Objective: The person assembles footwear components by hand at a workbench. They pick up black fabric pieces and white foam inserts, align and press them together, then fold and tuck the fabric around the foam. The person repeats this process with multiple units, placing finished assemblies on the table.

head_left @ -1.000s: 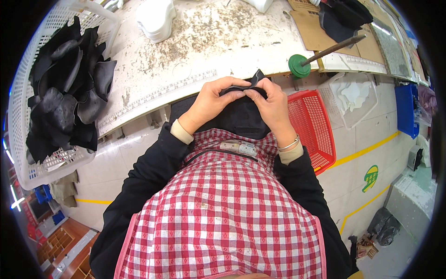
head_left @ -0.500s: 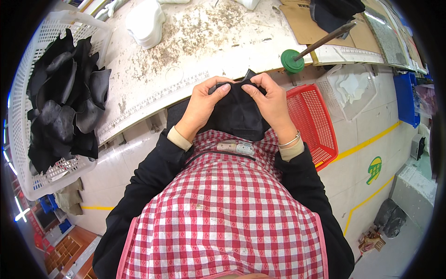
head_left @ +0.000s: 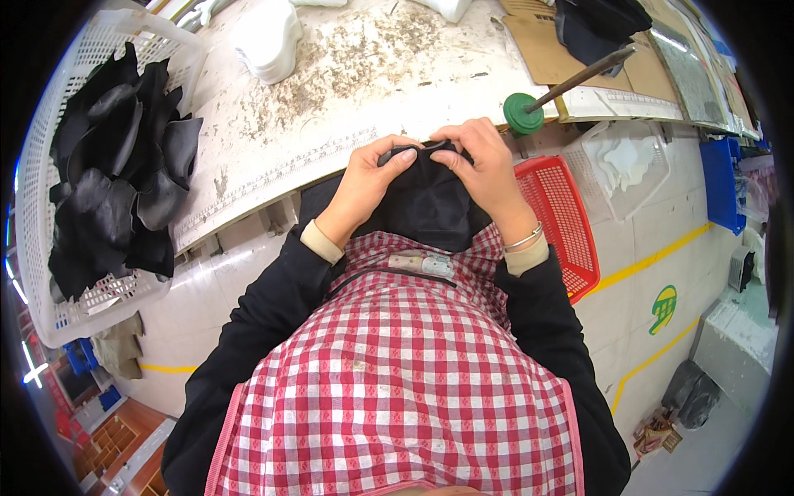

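Note:
A black piece of soft, leather-like material [head_left: 426,202] hangs in front of my apron, just off the near edge of the worktable. Its top edge is pinched by my left hand [head_left: 362,192] between thumb and fingers. A short way to the right, my right hand [head_left: 490,180] grips the same edge, its thumb on the near face and its fingers bent over the far side. Between the two thumbs the edge looks folded over. The lower part of the piece hangs down towards my apron [head_left: 397,355].
The stained white worktable [head_left: 356,74] carries pale moulded forms [head_left: 269,41] and a green disc on a rod [head_left: 523,113]. Left stands a white basket [head_left: 91,318] of black pieces [head_left: 107,182]; right, a red basket [head_left: 571,215] and a clear bin [head_left: 616,169] stand below the table.
The right fingers have shifted along the top edge and curled inwards. A raised corner of the black piece no longer sticks up between the hands. The left hand still pinches its side.

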The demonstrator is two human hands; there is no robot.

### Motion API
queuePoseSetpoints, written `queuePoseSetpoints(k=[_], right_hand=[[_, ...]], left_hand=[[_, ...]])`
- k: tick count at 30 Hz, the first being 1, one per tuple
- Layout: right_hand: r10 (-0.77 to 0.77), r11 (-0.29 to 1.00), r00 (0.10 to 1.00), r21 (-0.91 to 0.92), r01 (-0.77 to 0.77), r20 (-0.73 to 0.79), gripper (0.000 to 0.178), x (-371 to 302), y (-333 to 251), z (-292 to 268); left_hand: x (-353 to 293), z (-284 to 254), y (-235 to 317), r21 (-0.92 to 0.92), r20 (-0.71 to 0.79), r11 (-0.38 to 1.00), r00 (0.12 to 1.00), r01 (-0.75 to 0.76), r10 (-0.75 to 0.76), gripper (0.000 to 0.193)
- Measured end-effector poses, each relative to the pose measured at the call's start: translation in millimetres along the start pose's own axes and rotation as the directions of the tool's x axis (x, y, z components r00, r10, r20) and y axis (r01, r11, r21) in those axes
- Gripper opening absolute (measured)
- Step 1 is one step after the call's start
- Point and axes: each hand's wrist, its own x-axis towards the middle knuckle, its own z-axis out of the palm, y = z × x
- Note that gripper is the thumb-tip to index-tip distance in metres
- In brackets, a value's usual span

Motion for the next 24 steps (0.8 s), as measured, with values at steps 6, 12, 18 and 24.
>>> queuePoseSetpoints(k=[6,12,18,24], right_hand=[[-0.068,0.977,0.997,0.206,0.063,0.02,0.018,20,0,-13],[0.328,0.944,0.935,-0.073,-0.321,0.134,0.029,-22,-4,7],[0.223,0.908,0.965,-0.389,-0.155,0.136,0.03,-57,3,41],[0.213,0.896,0.964,-0.426,-0.127,0.161,0.025,-49,16,41]], left_hand=[[4,3,18,0.242,-0.026,0.964,0.992,-0.111,0.121,0.018],[-21,20,-23,0.571,-0.129,0.805,0.95,-0.164,0.285,0.027],[-42,22,-55,0.854,-0.115,0.52,0.971,-0.01,0.208,0.026],[-36,27,-37,0.833,0.32,0.157,0.694,-0.53,0.645,0.046]])
